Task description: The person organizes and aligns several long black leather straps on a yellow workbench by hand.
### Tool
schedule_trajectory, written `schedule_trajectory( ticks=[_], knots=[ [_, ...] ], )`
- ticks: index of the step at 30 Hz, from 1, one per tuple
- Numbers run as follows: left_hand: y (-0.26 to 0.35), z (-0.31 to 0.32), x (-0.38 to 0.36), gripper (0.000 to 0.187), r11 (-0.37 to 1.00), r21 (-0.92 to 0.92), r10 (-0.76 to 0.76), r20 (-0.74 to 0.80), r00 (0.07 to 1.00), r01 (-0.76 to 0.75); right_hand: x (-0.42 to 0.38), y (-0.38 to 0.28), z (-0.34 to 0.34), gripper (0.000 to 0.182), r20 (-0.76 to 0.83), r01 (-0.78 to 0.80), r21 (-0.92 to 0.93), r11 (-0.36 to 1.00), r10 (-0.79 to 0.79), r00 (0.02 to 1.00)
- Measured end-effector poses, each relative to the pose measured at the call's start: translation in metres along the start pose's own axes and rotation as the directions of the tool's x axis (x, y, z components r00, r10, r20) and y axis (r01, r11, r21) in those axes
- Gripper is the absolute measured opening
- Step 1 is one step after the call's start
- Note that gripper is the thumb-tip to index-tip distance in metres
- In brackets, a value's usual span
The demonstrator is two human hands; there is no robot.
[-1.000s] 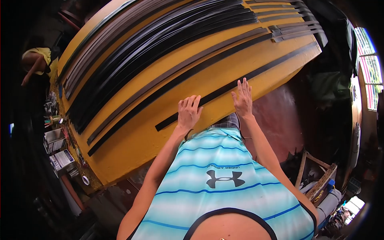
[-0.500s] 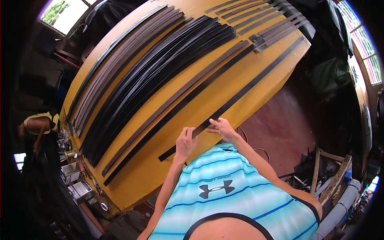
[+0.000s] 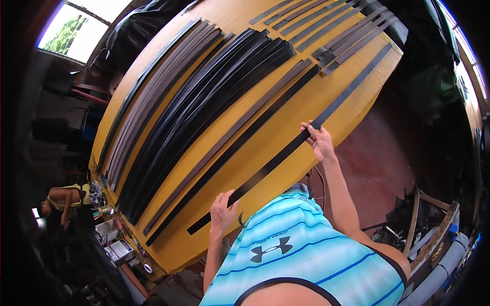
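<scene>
A long flat black strip (image 3: 273, 164) lies slantwise along the near side of a yellow-topped table (image 3: 280, 135). My left hand (image 3: 221, 210) grips it near its lower end, thumb and fingers closed at the strip's edge. Farther up, my right hand (image 3: 320, 143) pinches the same strip, with the thumb on top and some fingers hidden beneath. The strip's upper end reaches the table's far right. A second black strip (image 3: 270, 121) and a brown strip lie roughly parallel beyond it.
A thick bundle of black strips (image 3: 204, 107) and a brown bundle (image 3: 148, 107) cover the table's left half. Shorter strips (image 3: 326, 30) lie at the far end. Boxes (image 3: 120, 250) stand at the lower left. Another person (image 3: 66, 199) bends at the left. A wooden frame (image 3: 434, 237) stands lower right.
My right hand has slid up and away along the strip, to the right. My left hand has moved slightly down and left, so the hands are farther apart. The view has shifted a little.
</scene>
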State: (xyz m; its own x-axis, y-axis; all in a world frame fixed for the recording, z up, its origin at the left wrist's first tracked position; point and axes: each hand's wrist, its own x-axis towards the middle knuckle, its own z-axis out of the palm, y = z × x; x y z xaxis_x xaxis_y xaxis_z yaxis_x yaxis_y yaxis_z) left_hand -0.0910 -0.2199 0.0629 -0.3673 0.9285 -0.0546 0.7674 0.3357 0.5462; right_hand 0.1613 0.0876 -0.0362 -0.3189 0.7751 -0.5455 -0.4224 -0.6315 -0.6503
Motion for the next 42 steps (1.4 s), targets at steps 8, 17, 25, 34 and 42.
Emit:
schedule_trajectory(
  ticks=[8, 17, 25, 34, 42],
  knots=[
    [-0.074, -0.042, -0.058, 0.035, 0.957, 0.18, -0.238, 0.028, 0.971, 0.229, 0.059, -0.095, -0.029, 0.019, -0.077, 0.274, -0.093, 0.957, -0.281, 0.957],
    [-0.163, -0.121, -0.146, 0.04, 0.836, 0.228, -0.448, -0.242, 0.861, 0.499, 0.059, -0.09, 0.031, 0.016, -0.046, 0.371, -0.069, 0.926, -0.375, 0.926],
    [-0.243, -0.196, -0.196, 0.039, 0.848, 0.17, -0.434, -0.321, 0.842, 0.502, 0.043, 0.002, 0.12, 0.013, -0.008, 0.355, -0.044, 0.934, -0.356, 0.934],
    [-0.331, -0.214, -0.216, 0.042, 0.89, 0.15, -0.376, -0.29, 0.88, 0.43, 0.064, 0.085, 0.128, 0.032, -0.089, 0.261, -0.289, 0.921, -0.298, 0.95],
    [-0.384, -0.185, -0.208, 0.043, 0.926, 0.092, -0.341, -0.221, 0.914, 0.367, 0.008, 0.11, 0.141, 0.061, 0.407, 0.342, -0.913, -0.224, -0.577, 0.708]
  ],
)
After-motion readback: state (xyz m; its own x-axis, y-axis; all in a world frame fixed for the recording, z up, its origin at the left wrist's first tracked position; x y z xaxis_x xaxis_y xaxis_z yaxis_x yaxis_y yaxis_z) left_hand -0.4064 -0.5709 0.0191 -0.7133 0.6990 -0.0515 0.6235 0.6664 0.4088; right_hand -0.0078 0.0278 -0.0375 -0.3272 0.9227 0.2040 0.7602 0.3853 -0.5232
